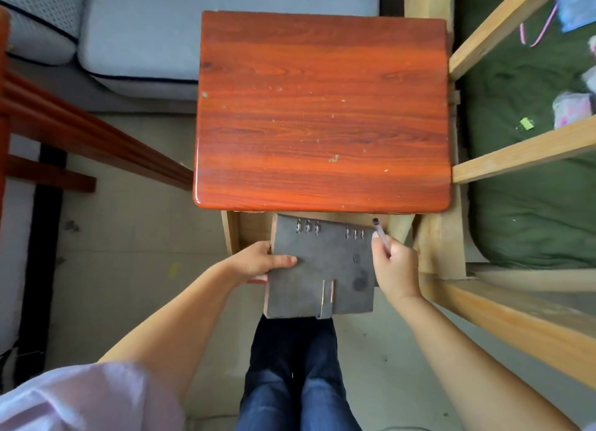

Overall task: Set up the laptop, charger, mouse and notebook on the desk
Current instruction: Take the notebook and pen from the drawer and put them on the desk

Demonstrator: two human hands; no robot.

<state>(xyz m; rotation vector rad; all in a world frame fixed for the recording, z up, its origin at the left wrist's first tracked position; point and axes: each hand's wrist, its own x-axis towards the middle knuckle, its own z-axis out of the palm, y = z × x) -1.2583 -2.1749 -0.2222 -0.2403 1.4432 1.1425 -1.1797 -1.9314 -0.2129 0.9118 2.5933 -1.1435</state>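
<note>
A grey ring-bound notebook (325,269) with a strap closure is held flat in the air just below the near edge of the red-brown wooden desk (322,108). My left hand (261,261) grips the notebook's left edge, thumb on the cover. My right hand (393,263) holds its right edge and also pinches a pen (380,234) that points up toward the desk. The desk top is bare. No laptop, charger or mouse shows in view.
A grey-blue sofa cushion (193,27) lies beyond the desk at left. A light wooden frame (516,153) with green bedding (532,205) stands at right. Red-brown wooden rails (80,134) run at left. My legs in jeans (296,382) are below.
</note>
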